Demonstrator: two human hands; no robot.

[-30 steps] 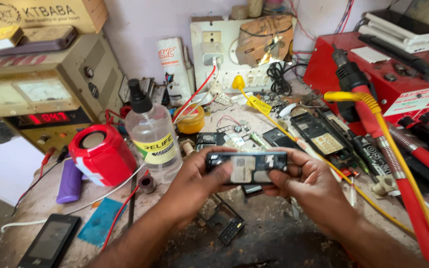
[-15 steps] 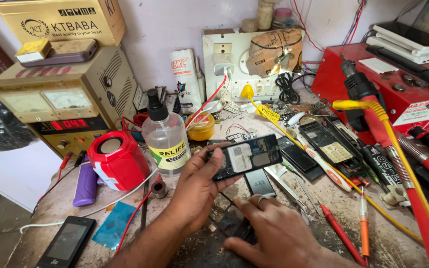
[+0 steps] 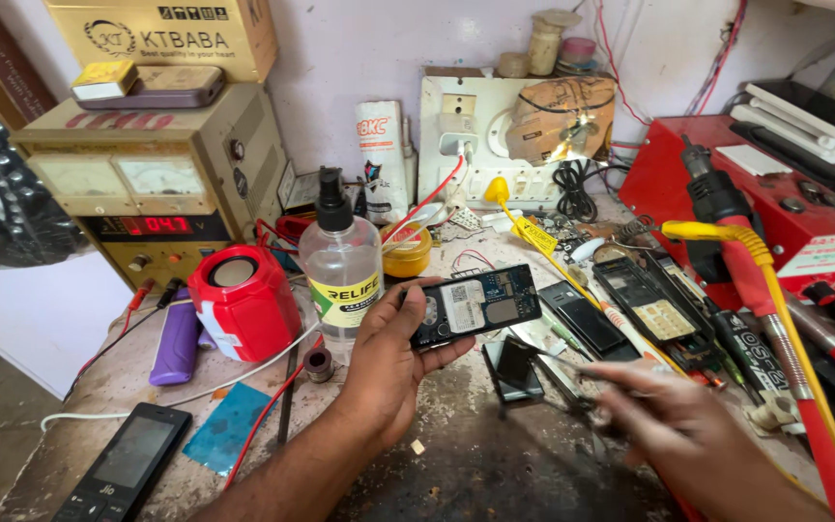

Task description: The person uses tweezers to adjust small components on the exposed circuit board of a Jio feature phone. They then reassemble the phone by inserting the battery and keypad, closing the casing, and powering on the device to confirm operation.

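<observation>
My left hand (image 3: 388, 353) grips an opened black phone (image 3: 475, 304) by its left end and holds it level above the bench, its inner board and label facing up. My right hand (image 3: 674, 425) is blurred low on the right, fingers curled near small parts on the bench; whether it holds anything I cannot tell. A small dark phone piece (image 3: 514, 367) lies on the bench just below the held phone.
A clear liquid bottle (image 3: 342, 271), a red round speaker (image 3: 242, 300), a purple lighter (image 3: 176, 338) and a keypad phone (image 3: 128, 464) stand left. A power supply (image 3: 152, 184) sits behind. Opened phones (image 3: 645, 304), a red station (image 3: 775, 203) and a red-handled tool (image 3: 756, 280) crowd the right.
My right hand left the phone and moved down to the right over the bench. My left hand alone keeps the phone, raised slightly and turned more level.
</observation>
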